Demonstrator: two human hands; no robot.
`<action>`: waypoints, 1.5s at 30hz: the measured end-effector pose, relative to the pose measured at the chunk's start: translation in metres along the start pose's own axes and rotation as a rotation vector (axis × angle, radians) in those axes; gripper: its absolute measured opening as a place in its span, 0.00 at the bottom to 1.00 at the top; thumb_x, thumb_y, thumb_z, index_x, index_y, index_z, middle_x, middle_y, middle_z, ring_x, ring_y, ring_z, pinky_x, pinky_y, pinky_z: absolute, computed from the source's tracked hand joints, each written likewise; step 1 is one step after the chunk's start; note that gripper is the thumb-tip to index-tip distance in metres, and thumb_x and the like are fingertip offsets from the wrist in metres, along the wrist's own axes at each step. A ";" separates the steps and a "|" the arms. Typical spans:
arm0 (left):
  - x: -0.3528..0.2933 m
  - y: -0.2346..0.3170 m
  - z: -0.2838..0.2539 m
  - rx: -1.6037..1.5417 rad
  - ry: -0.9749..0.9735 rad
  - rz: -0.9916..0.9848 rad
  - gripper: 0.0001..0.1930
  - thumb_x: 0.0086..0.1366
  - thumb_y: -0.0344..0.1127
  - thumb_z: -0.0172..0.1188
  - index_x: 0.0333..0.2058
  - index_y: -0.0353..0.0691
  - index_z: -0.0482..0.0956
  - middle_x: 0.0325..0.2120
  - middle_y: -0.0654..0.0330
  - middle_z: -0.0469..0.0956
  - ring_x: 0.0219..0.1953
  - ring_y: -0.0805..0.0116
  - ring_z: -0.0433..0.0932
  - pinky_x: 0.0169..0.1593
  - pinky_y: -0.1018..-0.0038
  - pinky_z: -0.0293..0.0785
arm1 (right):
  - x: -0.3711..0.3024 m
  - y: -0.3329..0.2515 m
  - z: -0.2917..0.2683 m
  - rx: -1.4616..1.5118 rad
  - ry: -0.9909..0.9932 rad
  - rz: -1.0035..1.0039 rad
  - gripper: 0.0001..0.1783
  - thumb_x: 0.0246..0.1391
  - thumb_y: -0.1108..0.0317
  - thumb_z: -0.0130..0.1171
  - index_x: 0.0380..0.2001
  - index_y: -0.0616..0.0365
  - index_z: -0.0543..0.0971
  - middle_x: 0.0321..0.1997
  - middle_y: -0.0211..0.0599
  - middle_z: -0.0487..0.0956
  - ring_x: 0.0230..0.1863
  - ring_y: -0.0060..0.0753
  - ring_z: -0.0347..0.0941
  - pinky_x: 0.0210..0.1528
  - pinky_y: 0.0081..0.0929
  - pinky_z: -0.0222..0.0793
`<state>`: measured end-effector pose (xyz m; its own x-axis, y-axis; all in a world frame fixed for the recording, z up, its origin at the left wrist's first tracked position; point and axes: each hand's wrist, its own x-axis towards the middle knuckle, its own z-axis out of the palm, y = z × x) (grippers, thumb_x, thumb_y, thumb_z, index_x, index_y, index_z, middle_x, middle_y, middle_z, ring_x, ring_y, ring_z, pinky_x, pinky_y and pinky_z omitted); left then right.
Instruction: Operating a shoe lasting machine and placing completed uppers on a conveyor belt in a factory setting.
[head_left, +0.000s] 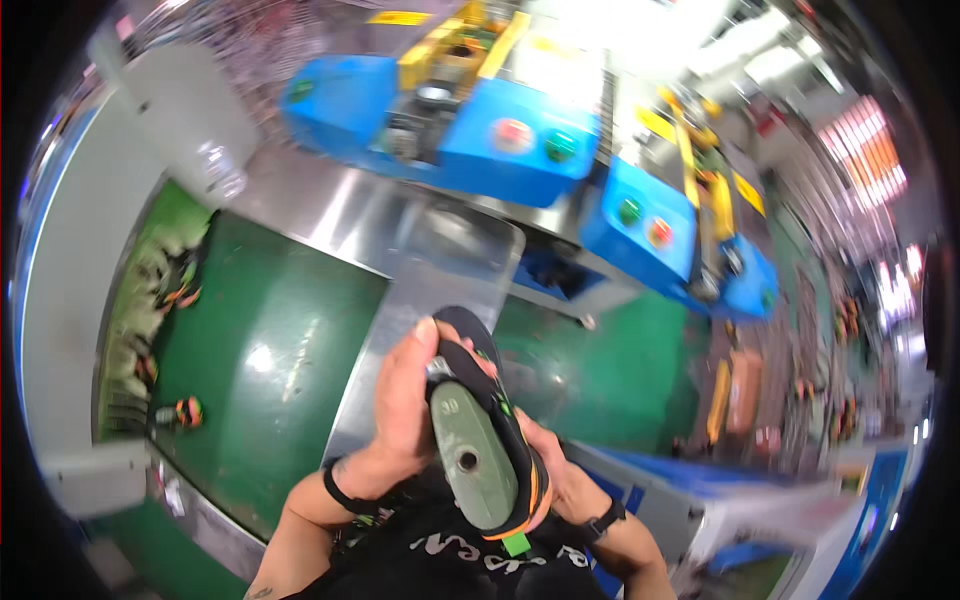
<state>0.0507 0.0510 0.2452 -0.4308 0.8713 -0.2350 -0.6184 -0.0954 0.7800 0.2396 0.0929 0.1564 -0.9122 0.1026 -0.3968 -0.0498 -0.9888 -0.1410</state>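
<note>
Close in front of my body I hold a black shoe upper [523, 468] with orange edging and a bright green tab. A dull green shoe last [474, 475] with a round hole sits in it, its flat face turned up toward me. My left hand [405, 395] grips the far left side, thumb up near the black end. Along the right side lies my right hand [552, 468], its fingers mostly hidden behind the upper. Both hands are closed on the shoe. A dark band circles my left wrist, and a strap is on my right wrist.
Ahead stand blue machines [518, 140] with red and green buttons and yellow guards. A metal table [340, 205] runs below them, with a narrow metal shelf [455, 270] reaching toward me. To the left, a grey machine [75, 290] holds more shoe parts; a white-blue cabinet [690, 500] is at right.
</note>
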 end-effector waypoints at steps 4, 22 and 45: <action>-0.014 -0.011 0.060 0.057 -0.227 -0.133 0.17 0.71 0.46 0.42 0.36 0.37 0.70 0.26 0.53 0.78 0.33 0.65 0.78 0.42 0.69 0.75 | -0.054 0.016 -0.005 0.059 0.098 -0.227 0.28 0.64 0.55 0.47 0.64 0.51 0.59 0.60 0.41 0.70 0.56 0.36 0.72 0.58 0.38 0.70; -0.051 -0.178 0.206 -0.043 -0.751 -0.388 0.13 0.66 0.45 0.46 0.29 0.42 0.65 0.19 0.63 0.64 0.24 0.69 0.67 0.45 0.63 0.71 | -0.500 0.252 0.033 -0.811 2.404 -2.297 0.18 0.52 0.78 0.57 0.47 0.70 0.72 0.46 0.47 0.76 0.45 0.34 0.74 0.50 0.27 0.70; -0.080 -0.208 0.303 -0.328 -1.530 -0.480 0.15 0.66 0.45 0.39 0.24 0.43 0.62 0.09 0.60 0.67 0.17 0.66 0.65 0.52 0.63 0.59 | -0.518 0.244 0.062 -0.008 1.496 -2.608 0.15 0.53 0.64 0.58 0.39 0.63 0.78 0.39 0.38 0.80 0.40 0.32 0.78 0.44 0.31 0.76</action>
<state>0.4131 0.1471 0.2772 0.7216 0.4681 0.5102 -0.6868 0.3908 0.6129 0.6750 -0.2078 0.3837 0.9352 0.0227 0.3533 0.2705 0.5979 -0.7545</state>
